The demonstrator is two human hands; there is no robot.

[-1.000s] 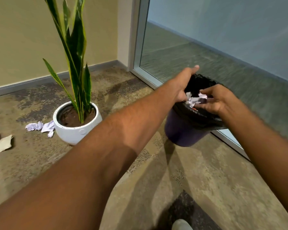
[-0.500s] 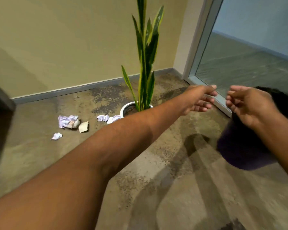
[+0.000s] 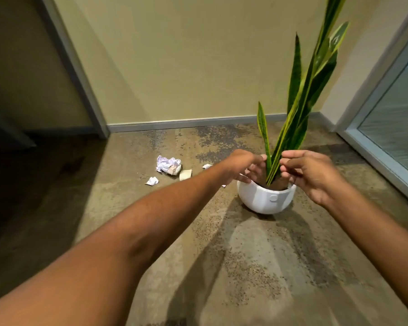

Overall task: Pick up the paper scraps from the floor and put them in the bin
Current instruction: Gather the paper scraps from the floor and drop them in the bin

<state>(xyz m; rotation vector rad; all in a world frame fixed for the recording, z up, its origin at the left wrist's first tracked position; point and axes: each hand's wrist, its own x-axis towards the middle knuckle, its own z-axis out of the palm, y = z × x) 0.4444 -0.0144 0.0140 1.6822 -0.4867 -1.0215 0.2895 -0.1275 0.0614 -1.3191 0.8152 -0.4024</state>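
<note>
Head view: crumpled paper scraps (image 3: 169,165).

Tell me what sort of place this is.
Probably an office or lobby corner indoors: mottled carpet floor, plain wall with a grey skirting strip, a frosted glass panel at the right, and a potted snake plant beside paper scraps.

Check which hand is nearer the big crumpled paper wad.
Left. The left hand hangs just right of the wad in the picture, floor showing between them. The right hand is farther right, past the plant in the pot.
</note>
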